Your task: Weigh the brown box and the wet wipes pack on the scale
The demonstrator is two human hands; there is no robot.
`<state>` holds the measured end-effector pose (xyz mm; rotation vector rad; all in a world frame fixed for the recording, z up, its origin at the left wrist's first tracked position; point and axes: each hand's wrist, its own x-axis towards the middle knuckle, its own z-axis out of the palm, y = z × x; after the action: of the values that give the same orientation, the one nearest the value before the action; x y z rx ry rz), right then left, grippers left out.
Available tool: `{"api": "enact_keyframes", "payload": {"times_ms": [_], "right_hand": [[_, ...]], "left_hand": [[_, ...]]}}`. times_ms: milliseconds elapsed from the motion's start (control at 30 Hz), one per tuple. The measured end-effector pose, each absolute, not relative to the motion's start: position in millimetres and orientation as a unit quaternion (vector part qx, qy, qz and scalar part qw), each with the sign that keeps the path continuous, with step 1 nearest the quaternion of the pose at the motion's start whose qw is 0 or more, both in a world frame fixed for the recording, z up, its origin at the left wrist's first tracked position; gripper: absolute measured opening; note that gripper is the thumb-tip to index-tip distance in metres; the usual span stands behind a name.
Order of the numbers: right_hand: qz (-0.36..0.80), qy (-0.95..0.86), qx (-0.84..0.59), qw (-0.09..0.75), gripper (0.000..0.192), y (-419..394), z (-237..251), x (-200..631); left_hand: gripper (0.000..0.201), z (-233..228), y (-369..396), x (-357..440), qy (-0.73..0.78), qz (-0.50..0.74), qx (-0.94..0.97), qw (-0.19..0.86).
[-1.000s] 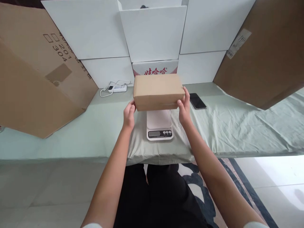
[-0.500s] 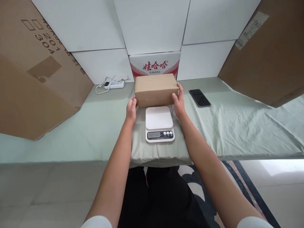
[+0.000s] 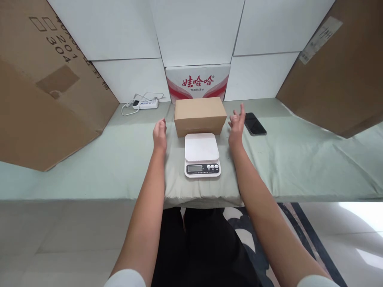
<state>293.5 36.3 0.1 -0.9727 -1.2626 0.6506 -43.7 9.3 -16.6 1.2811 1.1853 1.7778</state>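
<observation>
Cardboard box [image 3: 200, 115] lies crosswise behind scale [image 3: 202, 153], hands apart.

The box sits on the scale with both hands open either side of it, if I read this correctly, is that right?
Not quite. In the head view the box rests on the cloth just behind the scale, whose platform is bare. The rest holds: the left hand and right hand are open on either side of it, touching nothing.

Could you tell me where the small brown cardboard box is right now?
The small brown box sits on the green cloth just behind the scale, between both open hands, touching neither.
</observation>
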Motion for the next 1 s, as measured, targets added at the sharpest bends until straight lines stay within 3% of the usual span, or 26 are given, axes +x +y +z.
{"api": "enact_keyframes", "payload": {"times_ms": [200, 533, 833, 1000], "right_hand": [[0.267, -0.542, -0.457, 0.653, 0.090, 40.9, -3.7, 314.5], [0.336, -0.599, -0.412, 0.599, 0.088, 35.6, -4.5, 292.5], [0.376, -0.601, -0.392, 0.586, 0.117, 30.6, 2.1, 277.0], [0.380, -0.596, -0.383, 0.595, 0.112, 18.9, 13.2, 269.9]], "left_hand": [[0.088, -5.3, 3.5, -51.0, 0.472, 0.691, 0.443, 0.322], [0.081, -5.9, -2.1, -17.2, 0.450, 0.656, 0.462, 0.392], [0.078, -3.8, -4.4, -8.4, 0.410, 0.620, 0.522, 0.418], [0.079, -1.4, -6.9, -9.2, 0.424, 0.612, 0.544, 0.387]]}}
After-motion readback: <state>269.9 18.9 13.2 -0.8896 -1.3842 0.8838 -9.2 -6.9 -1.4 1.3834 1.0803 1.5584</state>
